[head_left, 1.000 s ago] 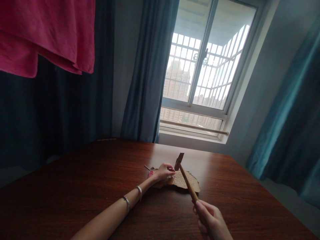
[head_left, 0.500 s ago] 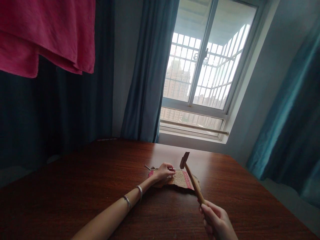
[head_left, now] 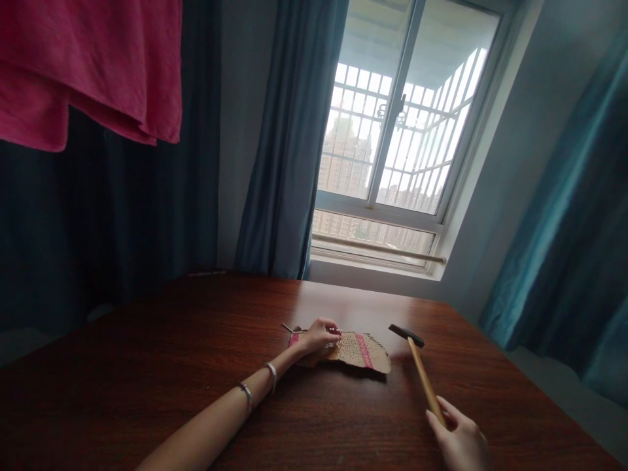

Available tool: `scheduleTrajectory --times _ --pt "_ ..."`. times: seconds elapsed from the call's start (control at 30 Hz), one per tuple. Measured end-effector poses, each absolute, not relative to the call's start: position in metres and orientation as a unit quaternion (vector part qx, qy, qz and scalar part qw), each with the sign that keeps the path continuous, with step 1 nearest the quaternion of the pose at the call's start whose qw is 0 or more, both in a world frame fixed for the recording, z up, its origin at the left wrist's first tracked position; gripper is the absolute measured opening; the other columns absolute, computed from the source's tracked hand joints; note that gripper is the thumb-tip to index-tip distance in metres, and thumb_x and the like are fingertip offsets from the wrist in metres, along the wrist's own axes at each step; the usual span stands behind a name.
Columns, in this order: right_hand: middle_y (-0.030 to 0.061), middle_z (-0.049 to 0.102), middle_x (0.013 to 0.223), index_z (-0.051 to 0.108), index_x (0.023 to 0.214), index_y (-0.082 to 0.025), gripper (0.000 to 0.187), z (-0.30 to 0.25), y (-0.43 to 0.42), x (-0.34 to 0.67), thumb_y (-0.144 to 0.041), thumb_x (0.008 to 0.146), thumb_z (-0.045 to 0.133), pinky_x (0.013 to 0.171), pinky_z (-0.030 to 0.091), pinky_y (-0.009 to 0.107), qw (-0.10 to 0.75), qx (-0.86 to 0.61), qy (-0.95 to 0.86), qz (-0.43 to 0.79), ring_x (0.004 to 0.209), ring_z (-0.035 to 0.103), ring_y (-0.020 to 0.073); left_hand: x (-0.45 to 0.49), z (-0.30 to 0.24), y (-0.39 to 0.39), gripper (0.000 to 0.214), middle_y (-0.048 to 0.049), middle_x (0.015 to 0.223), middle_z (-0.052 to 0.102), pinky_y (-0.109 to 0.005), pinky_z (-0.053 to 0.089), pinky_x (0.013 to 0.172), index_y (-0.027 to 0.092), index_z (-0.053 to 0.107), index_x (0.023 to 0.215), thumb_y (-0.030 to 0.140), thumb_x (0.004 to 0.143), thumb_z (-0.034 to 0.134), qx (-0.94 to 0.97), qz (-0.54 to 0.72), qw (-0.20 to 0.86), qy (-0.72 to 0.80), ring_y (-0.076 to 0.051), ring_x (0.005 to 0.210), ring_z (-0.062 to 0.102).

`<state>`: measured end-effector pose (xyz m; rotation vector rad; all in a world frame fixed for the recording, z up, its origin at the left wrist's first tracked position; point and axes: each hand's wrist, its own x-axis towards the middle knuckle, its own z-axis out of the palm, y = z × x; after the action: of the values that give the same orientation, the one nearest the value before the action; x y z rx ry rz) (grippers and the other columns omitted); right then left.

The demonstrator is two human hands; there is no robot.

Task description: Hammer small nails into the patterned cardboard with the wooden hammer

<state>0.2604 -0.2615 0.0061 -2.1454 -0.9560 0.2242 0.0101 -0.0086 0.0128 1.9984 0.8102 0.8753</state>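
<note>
Wood-handled hammer (head_left: 422, 373) sits gripped in right hand (head_left: 458, 437); left hand (head_left: 320, 337) curls narrow over cardboard (head_left: 354, 350), hold unclear, partly hiding it. Window (head_left: 387, 163) beyond surface (head_left: 206, 347).

The desk (head_left: 147, 366) has a wood-grain surface, glossy at its far side. On it, the sheet (head_left: 352, 350) looks like matt cardboard, pitted mid-surface and rough-edged. The hammer (head_left: 422, 371) pairs a smooth wooden handle with a dull, dark metal head. Bangles (head_left: 248, 394) are shiny metal. Far left hangs soft, plush cloth (head_left: 108, 72); the curtain (head_left: 544, 216) at right has a satiny sheen.
</note>
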Motion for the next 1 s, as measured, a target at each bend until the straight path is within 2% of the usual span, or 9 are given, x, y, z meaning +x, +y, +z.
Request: scheduleTrajectory --times 0.17,0.33,0.67,0.87,1.0 --pt "0.009 0.07 0.092 0.062 0.106 -0.017 0.048 0.007 -0.263 0.264 -0.042 0.068 0.047 0.074 0.047 0.031 0.316 -0.862 -0.388 0.085 0.085 0.064 0.0271 0.011 0.011 -0.007 0.026 -0.0053 0.07 0.066 -0.021 0.04 0.059 0.009 0.069 0.073 0.031 0.059 0.064 0.787 0.343 0.4 0.322 -0.015 0.068 0.057" --pt "0.0078 0.069 0.093 0.06 0.111 -0.02 0.047 0.014 -0.264 0.257 -0.04 0.071 0.043 0.07 0.047 0.031 0.264 -0.873 -0.403 0.08 0.085 0.064 0.0266 0.011 0.009 -0.005 0.026 -0.0047 0.068 0.066 -0.021 0.039 0.058 0.009 0.069 0.073 0.03 0.06 0.063 0.787 0.342 0.396 0.325 -0.015 0.067 0.057" --pt "0.0089 0.068 0.098 0.056 0.116 -0.018 0.049 0.013 -0.262 0.254 -0.039 0.074 0.04 0.074 0.045 0.031 0.214 -0.875 -0.425 0.088 0.09 0.062 0.0263 0.011 0.008 -0.004 0.026 -0.0055 0.07 0.066 -0.02 0.039 0.058 0.009 0.069 0.074 0.03 0.06 0.063 0.79 0.339 0.395 0.324 -0.015 0.068 0.057" --pt "0.0065 0.067 0.099 0.057 0.115 -0.022 0.047 0.02 -0.265 0.254 -0.038 0.074 0.04 0.072 0.046 0.032 0.199 -0.874 -0.437 0.081 0.091 0.061 0.0259 0.01 0.009 -0.006 0.026 -0.0058 0.07 0.065 -0.021 0.039 0.059 0.009 0.068 0.074 0.031 0.062 0.063 0.795 0.341 0.386 0.32 -0.016 0.069 0.057" --pt "0.0076 0.068 0.095 0.059 0.111 -0.025 0.041 0.025 -0.267 0.244 -0.035 0.076 0.039 0.067 0.047 0.034 0.171 -0.88 -0.442 0.031 0.086 0.063 0.0272 0.01 0.01 -0.009 0.032 -0.0054 0.074 0.066 -0.022 0.041 0.061 0.01 0.067 0.083 0.034 0.062 0.063 0.8 0.338 0.389 0.308 -0.015 0.071 0.057"
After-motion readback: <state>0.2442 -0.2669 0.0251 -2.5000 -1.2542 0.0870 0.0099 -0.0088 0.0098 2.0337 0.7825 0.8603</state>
